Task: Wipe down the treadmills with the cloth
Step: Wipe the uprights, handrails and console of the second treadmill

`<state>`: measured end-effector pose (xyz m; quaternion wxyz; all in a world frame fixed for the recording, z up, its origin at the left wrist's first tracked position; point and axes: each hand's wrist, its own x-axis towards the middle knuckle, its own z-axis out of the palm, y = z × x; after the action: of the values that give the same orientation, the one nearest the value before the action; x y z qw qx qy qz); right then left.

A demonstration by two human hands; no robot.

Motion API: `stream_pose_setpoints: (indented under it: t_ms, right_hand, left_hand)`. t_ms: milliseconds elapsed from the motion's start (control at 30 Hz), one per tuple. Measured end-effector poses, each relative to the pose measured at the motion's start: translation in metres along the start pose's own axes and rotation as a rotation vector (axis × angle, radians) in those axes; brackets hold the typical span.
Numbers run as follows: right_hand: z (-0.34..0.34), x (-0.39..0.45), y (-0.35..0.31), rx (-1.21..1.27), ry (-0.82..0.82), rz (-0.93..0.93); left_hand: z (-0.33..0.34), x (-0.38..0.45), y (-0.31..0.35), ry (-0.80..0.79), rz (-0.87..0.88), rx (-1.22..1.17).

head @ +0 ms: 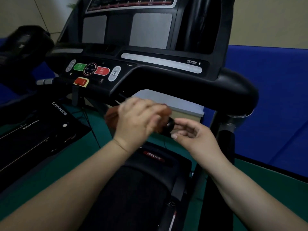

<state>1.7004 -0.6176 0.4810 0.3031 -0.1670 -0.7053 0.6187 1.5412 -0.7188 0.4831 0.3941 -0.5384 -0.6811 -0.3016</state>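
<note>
Seen from a head-worn camera at a gym treadmill (150,67): left hand (138,119) at the centre of the frame, blurred, fingers curled over an orange-brown cloth (110,116) bunched against the end of a black handlebar grip (170,125) below the console. Peeking out at nine o'clock of that hand and again past its knuckles at two o'clock, the cloth, mostly hidden under the palm. At three o'clock of it, right hand (195,135), holding nothing, fingers loosely curled and apart, fingertips just beside the bar's end; contact with the bar too blurred to tell. Above, at twelve o'clock, green and red console buttons (101,70) and a pale strip of speed keys (161,63). At six o'clock, the black running belt (133,197) under a red brand badge (154,157). At nine o'clock, a second treadmill (33,130) on green floor (58,164); at three o'clock, blue padding (266,97).

Likely soft, light and limp, that cloth: easily bunched, prone to slipping out unless gathered in the palm. Best taken in a wad at its middle, wrapped around the rounded bar and drawn along it.
</note>
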Motion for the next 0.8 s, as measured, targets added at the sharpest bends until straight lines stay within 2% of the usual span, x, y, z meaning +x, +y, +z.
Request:
stream_pose_setpoints:
  t_ms: [67, 133, 167, 267, 333, 433, 533, 633, 700, 733, 800]
  right_hand:
    - [-0.001, 0.001, 0.0, -0.03, -0.004, -0.012]
    - [0.0, 0.002, 0.0, -0.034, 0.003, -0.016]
    - [0.001, 0.002, 0.0, -0.03, 0.008, -0.016]
    - [0.003, 0.002, -0.001, -0.002, 0.01, -0.031]
    - [0.003, 0.001, -0.001, -0.005, 0.005, -0.034]
    - [0.001, 0.0, -0.001, -0.022, 0.005, -0.014]
    - [0.001, 0.0, -0.003, -0.022, 0.014, -0.025]
    - [0.004, 0.001, -0.004, 0.002, 0.028, -0.028]
    - [0.004, 0.002, -0.003, 0.005, 0.025, -0.027]
    - [0.003, 0.002, -0.003, 0.002, 0.024, -0.022]
    - [0.002, 0.001, -0.003, -0.016, 0.015, -0.016]
  left_hand:
    - [-0.004, 0.006, -0.026, 0.015, -0.15, 0.015]
    - [-0.004, 0.006, -0.023, 0.043, -0.252, 0.008]
    - [-0.002, 0.004, -0.009, 0.04, -0.244, -0.002]
    - [0.004, -0.007, 0.035, 0.021, -0.058, -0.047]
    - [0.002, -0.005, 0.027, 0.013, 0.022, -0.041]
    - [-0.002, 0.006, -0.009, 0.043, -0.11, -0.007]
    - [-0.001, 0.003, 0.002, 0.055, -0.265, -0.015]
    - [0.001, -0.005, 0.033, 0.016, -0.129, -0.056]
    - [-0.004, -0.003, 0.022, -0.015, -0.025, -0.046]
    - [-0.005, 0.0, 0.008, -0.021, -0.025, -0.03]
    - [-0.007, 0.006, -0.018, 0.0, -0.139, -0.015]
